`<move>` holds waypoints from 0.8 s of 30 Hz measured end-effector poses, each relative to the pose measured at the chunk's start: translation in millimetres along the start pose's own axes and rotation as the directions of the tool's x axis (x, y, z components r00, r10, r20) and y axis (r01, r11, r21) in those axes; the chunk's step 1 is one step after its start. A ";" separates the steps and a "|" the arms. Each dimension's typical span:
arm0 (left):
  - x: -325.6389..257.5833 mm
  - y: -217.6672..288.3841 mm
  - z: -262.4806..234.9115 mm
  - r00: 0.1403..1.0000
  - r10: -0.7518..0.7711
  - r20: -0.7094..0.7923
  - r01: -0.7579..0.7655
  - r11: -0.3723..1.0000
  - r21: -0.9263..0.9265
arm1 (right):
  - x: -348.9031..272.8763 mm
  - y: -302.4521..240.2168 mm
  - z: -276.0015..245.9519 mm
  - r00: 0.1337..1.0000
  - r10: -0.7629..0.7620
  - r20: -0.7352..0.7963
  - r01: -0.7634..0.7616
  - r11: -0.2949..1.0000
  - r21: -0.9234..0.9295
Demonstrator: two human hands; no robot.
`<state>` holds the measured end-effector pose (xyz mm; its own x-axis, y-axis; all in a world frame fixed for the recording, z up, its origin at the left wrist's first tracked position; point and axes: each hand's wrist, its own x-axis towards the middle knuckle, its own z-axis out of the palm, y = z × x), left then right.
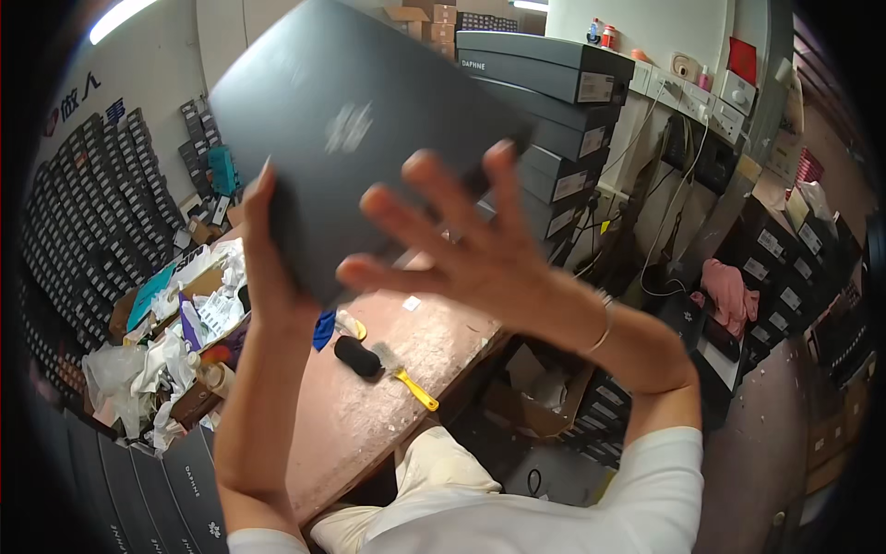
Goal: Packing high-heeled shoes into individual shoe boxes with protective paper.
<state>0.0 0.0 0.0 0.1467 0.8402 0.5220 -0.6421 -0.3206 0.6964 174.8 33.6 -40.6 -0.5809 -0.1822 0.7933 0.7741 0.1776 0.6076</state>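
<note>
Several stacked boxes (554, 115) stood beyond our right hand (484, 263), and crumpled wrappings (166, 369) lay heaped at the left. On the pinkish surface (365, 420), a yellow-handled brush (415, 390) lay beside a black oblong pad (357, 356). We held the dark grey box (314, 102) raised and tilted above these, hiding part of the stack and wall. Our left hand (275, 277) gripped its lower left edge, those fingers mostly hidden; our right fingers spread wide before it, and we could not tell whether they touched.

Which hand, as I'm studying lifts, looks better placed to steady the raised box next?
Probably the left hand: it seems to grip the raised box; the right hand has its fingers spread open.
</note>
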 end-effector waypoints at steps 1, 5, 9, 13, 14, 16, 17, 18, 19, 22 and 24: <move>4.0 3.0 -0.7 1.000 0.003 0.014 -0.003 1.000 0.008 | 10.9 24.3 -7.9 0.992 -0.041 -0.116 0.046 0.998 0.042; 47.2 10.7 59.3 0.984 0.048 0.173 -0.082 0.977 0.196 | 49.7 149.4 -34.4 0.996 0.075 -0.040 -0.072 0.995 0.069; 19.3 -13.1 41.2 0.915 -0.080 0.396 -0.162 0.826 0.540 | 47.7 252.5 -12.0 0.903 0.298 0.310 -0.298 0.953 -0.049; -68.4 -1.0 -28.2 0.898 -0.358 0.256 0.044 0.652 0.757 | 8.2 311.8 22.8 0.791 0.278 0.544 -0.355 0.934 0.038; -87.3 4.5 -52.5 0.923 -0.354 0.152 0.115 0.629 0.769 | -6.9 333.3 37.1 0.829 0.260 0.496 -0.349 0.933 0.092; -134.7 35.9 -104.0 0.937 -0.331 -0.108 0.286 0.555 0.781 | -13.7 368.7 59.1 0.806 0.283 0.519 -0.396 0.910 0.120; -164.2 57.4 -125.5 0.913 -0.313 -0.262 0.393 0.503 0.770 | -19.3 371.8 74.0 0.746 0.391 0.539 -0.449 0.893 -0.026; -197.8 75.6 -142.8 0.894 -0.213 -0.393 0.447 0.444 0.777 | -18.1 363.6 83.0 0.668 0.442 0.599 -0.601 0.795 0.082; -233.4 93.0 -156.7 0.858 -0.092 -0.506 0.498 0.391 0.774 | -11.0 355.3 91.6 0.588 0.468 0.659 -0.727 0.663 0.178; -339.0 134.0 -192.5 0.675 0.233 -0.700 0.672 0.198 0.714 | -1.4 360.6 93.4 0.548 0.644 0.534 -0.829 0.504 0.243; -425.5 150.6 -222.6 0.576 0.440 -0.689 0.800 -0.132 0.585 | -11.8 389.4 112.8 0.566 0.691 0.449 -0.819 0.535 0.209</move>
<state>-326.7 -308.5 -226.9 -0.7163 0.6442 0.2681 0.6425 0.4590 0.6136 454.6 214.0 190.9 0.0936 0.4538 0.8862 0.8369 0.4462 -0.3169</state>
